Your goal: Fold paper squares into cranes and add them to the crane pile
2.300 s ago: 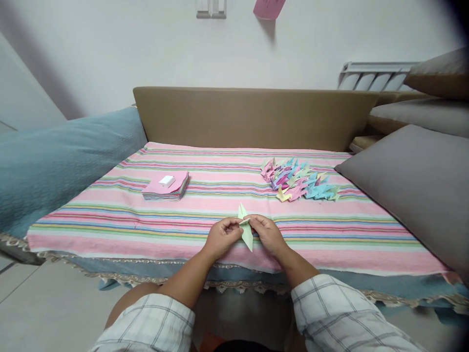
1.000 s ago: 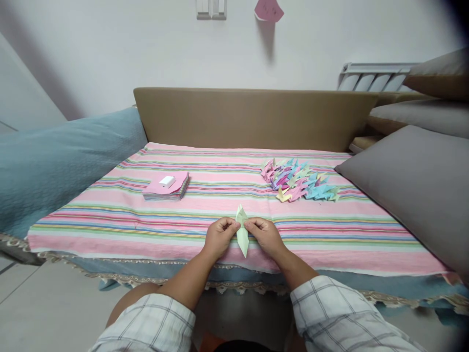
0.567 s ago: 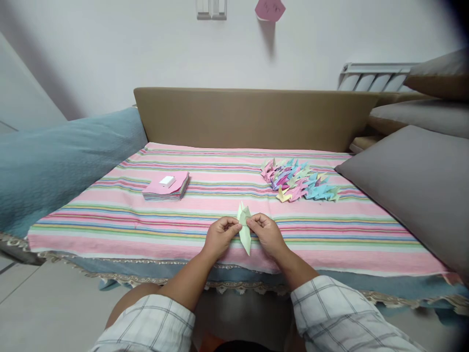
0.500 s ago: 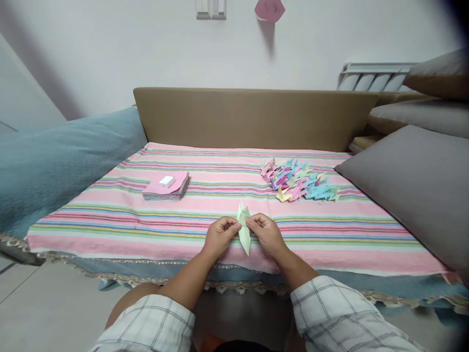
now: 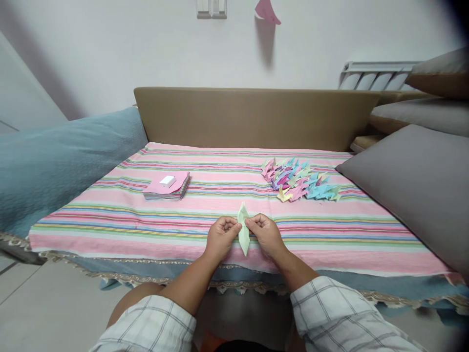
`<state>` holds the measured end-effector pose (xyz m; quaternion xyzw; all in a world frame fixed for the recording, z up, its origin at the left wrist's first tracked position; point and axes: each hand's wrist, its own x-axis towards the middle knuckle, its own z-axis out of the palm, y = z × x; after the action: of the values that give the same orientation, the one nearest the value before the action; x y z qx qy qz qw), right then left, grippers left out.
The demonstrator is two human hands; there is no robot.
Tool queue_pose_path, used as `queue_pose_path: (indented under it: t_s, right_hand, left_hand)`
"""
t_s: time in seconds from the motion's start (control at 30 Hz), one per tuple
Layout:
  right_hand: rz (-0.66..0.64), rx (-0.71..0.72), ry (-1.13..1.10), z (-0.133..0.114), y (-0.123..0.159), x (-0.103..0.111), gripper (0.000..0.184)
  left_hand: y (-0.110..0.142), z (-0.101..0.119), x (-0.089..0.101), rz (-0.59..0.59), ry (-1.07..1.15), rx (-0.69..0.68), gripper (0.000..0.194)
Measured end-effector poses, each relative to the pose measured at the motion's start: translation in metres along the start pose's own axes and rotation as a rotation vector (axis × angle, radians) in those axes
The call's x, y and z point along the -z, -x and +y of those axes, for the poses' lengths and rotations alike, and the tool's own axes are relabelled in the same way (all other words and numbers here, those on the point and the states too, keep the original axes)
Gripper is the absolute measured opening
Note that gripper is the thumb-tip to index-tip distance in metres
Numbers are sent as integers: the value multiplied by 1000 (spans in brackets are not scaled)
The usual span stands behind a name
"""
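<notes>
A pale green piece of folded origami paper (image 5: 244,240), long and pointed at both ends, is held upright between my hands above the striped cloth. My left hand (image 5: 222,235) pinches its left edge near the middle with thumb and forefinger. From the other side, my right hand (image 5: 266,235) grips the right edge at about the same height. The thumbs and fingertips hide part of the paper's middle.
Folded paper cranes (image 5: 302,181) in several colours lie in a pile at the right. To the left, a stack of paper sheets (image 5: 164,191) carries a small white block (image 5: 167,181). A grey cushion (image 5: 414,181) stands at the right, a blue armrest (image 5: 73,156) at the left.
The green paper's top, which showed separate points and an open flap, now narrows to one point. Both hands keep their pinch and have barely moved.
</notes>
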<state>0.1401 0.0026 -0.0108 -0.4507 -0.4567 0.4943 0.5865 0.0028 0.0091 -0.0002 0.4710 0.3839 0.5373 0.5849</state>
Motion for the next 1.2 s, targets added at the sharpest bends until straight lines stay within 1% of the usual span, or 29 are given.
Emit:
queue_pose_path:
  t_s: [0.1, 0.27, 0.4, 0.43, 0.5, 0.53, 0.6, 0.67, 0.73, 0.9, 1.07, 1.2]
  right_hand:
    - [3, -24, -33, 1, 1, -1, 33]
    - [-3, -63, -138, 0, 2, -4, 36]
    - [-40, -61, -144, 1, 3, -5, 37]
    - [-52, -63, -144, 1, 3, -5, 37]
    - [-78, -68, -134, 1, 4, -5, 39]
    - [-90, -71, -120, 1, 4, -6, 40]
    - [-108, -73, -85, 0, 5, -6, 40]
    - [-113, -70, -63, -2, 5, -6, 38]
    - [-111, -58, -69, -4, 6, -6, 38]
    - [-94, -12, -48, -8, 5, -4, 40]
    - [-96, -2, 3, -9, 3, -1, 27]
    - [-66, 11, 18, -8, 3, 0, 26]
  left_hand:
    - [1, 1, -1, -11, 69, 38, 47]
    - [2, 3, -2, 0, 74, 37, 49]
    - [2, 3, -2, -28, 112, 101, 57]
    - [2, 3, -2, -39, 121, 117, 55]
    - [2, 2, -2, -50, 131, 143, 45]
    - [2, 2, -2, -46, 130, 153, 39]
    - [1, 1, -1, -25, 120, 165, 35]
    - [1, 1, -1, -2, 106, 155, 33]
    - [1, 0, 0, -7, 77, 141, 32]
    - [3, -1, 3, -81, -86, 78, 31]
    - [4, 0, 5, -147, -197, 17, 28]
    - [5, 2, 5, -174, -237, 4, 25]
